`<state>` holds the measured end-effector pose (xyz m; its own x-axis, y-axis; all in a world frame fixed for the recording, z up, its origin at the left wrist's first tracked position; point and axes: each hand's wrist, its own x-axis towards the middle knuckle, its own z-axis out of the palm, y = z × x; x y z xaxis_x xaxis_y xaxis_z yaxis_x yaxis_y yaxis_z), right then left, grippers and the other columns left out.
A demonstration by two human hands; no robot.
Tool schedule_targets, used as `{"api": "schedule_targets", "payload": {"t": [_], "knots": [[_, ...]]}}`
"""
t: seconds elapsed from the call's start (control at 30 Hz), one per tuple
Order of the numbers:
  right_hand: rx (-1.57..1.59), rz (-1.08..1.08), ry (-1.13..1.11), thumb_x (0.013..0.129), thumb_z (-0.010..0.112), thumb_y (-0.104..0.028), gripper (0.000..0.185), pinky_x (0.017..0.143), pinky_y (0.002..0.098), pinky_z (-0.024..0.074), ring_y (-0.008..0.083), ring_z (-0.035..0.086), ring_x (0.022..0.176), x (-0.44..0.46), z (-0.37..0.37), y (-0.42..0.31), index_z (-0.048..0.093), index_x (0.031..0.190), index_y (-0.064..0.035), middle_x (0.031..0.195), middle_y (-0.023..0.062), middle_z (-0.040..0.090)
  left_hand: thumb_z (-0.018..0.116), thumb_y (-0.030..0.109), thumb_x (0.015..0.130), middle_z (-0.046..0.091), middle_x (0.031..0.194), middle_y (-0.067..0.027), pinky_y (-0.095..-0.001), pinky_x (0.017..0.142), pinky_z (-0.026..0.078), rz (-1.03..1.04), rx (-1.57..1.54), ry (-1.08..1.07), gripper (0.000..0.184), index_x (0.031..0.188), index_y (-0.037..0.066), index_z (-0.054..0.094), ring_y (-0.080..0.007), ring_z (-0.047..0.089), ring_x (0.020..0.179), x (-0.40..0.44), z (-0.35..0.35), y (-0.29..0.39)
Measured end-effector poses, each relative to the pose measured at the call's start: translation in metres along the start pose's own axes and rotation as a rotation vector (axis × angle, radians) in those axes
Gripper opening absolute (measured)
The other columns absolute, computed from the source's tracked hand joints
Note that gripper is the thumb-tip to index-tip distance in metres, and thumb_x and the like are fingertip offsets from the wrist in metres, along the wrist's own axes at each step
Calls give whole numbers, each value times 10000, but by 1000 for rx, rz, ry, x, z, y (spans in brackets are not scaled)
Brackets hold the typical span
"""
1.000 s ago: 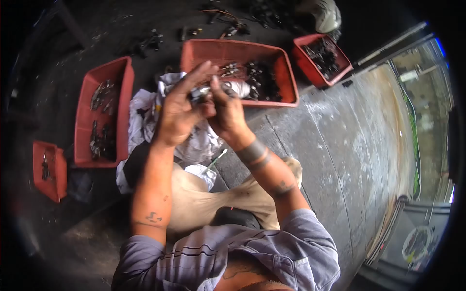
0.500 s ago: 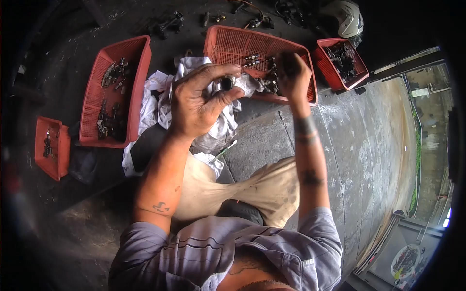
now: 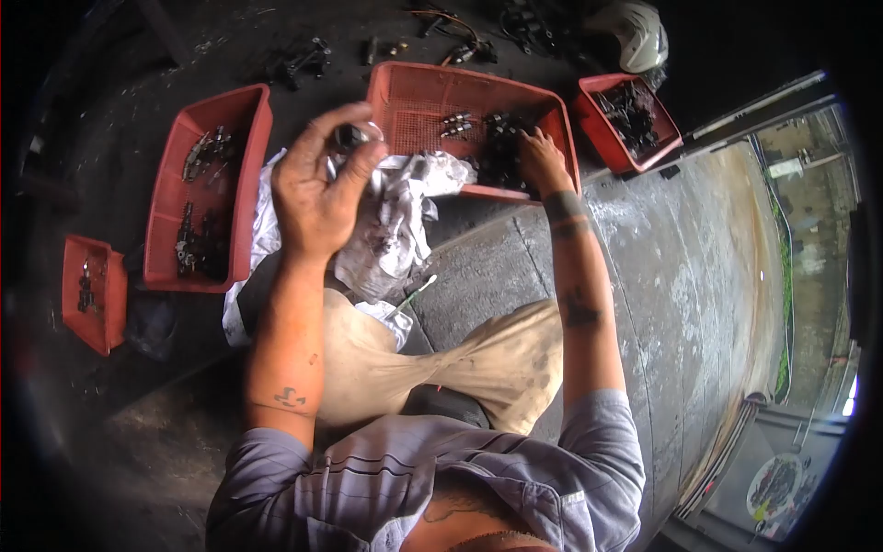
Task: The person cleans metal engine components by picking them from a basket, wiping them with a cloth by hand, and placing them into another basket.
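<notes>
Red plastic large basket (image 3: 414, 92) sits ahead of the person. Silver parts (image 3: 456, 124) grouped near its middle, dark parts (image 3: 499, 152) heaped toward the right end. Right hand (image 3: 544, 164) is down at that heap, fingers bent; fingertips get lost against the dark pieces, so cannot tell whether its grip has hold of anything.

Left hand (image 3: 317, 198) is raised just left of the large basket, thumb and fingers curled round a metal part (image 3: 350, 136); grip closed only as far as the piece allows. Part is held up outside the baskets, dark round end showing, the rest covered by fingers.

White cloth (image 3: 395, 212), crumpled and smudged, bunched by the large basket's near side. Green-handled brush (image 3: 418, 290) near it, low centre.

Progress, my judgement: partway. Pieces also lie in the left basket (image 3: 244, 184), the small basket (image 3: 112, 308) at far left and the right basket (image 3: 598, 133); cannot tell which are finished and which are waiting. Silver parts look brighter than the heap, so possibly already dealt with, unsure. Metal part not yet set down; plenty of dark parts left in the large basket. Loose hardware (image 3: 313, 63) and a white helmet (image 3: 641, 41) lie beyond, untouched.
</notes>
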<state>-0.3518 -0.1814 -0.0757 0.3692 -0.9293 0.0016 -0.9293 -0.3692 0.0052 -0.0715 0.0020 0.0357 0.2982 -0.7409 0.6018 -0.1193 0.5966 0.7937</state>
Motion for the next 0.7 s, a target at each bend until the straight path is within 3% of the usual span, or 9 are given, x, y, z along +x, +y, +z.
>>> {"api": "schedule_targets", "payload": {"t": [0.1,0.17,0.23,0.33,0.4,0.5,0.57,0.63,0.7], "knots": [[3,-29,-31,815,539,-175,333,894,455,454,367,530,1082,3,3,9,565,1131,-74,1135,173,579,716,157,805,653,862,-41,-227,659,456,-35,406,191,295,1034,-8,630,-81,587,735,19,-37,-7],[30,-57,-18,817,533,-166,238,871,447,462,349,551,1056,7,9,12,615,1021,-77,1048,169,618,722,201,793,665,849,-83,-270,665,463,-123,504,287,329,1013,-24,625,-139,607,721,36,-81,-37],[26,-61,1,794,540,-141,230,829,429,499,335,578,1021,-1,-2,4,614,1006,-91,1048,171,607,720,252,781,671,856,-141,-319,718,472,-309,835,237,379,1013,-32,623,-226,633,749,52,-120,-50],[-87,-64,62,795,536,-149,219,822,442,502,338,595,993,-1,5,6,636,982,-97,1054,171,610,702,283,781,670,923,-182,-345,796,474,-270,1042,294,403,1025,-29,627,-294,647,858,64,-214,-131],[-72,-57,64,792,536,-152,209,828,449,499,342,600,991,3,11,11,648,954,-84,1036,173,619,672,265,802,650,1025,-202,-362,860,467,-620,992,102,419,1096,-24,600,-314,631,967,72,-231,-125],[-57,-45,26,785,536,-158,190,804,450,511,344,619,959,12,15,15,667,883,-61,970,175,641,660,253,810,629,1079,-215,-364,872,469,-451,1251,202,447,1158,-12,563,-321,618,1005,74,-223,-116],[-53,-30,-5,781,536,-161,187,773,446,524,343,633,931,10,18,13,674,839,-50,923,175,653,652,252,816,636,1054,-208,-373,830,482,-424,1051,169,423,1152,10,567,-321,626,977,70,-186,-89],[-95,-64,99,790,528,-122,169,670,450,541,355,661,772,6,15,11,679,781,-46,781,189,660,677,270,798,649,996,-189,-373,815,483,-336,918,11,381,1061,5,602,-318,636,930,57,-143,-64],[-141,-42,184,797,539,-160,182,598,423,545,326,669,708,4,7,7,674,778,-39,766,190,659,699,295,775,641,1022,-183,-369,828,489,-331,808,-237,437,1089,7,601,-315,628,932,39,-106,-58]]}}
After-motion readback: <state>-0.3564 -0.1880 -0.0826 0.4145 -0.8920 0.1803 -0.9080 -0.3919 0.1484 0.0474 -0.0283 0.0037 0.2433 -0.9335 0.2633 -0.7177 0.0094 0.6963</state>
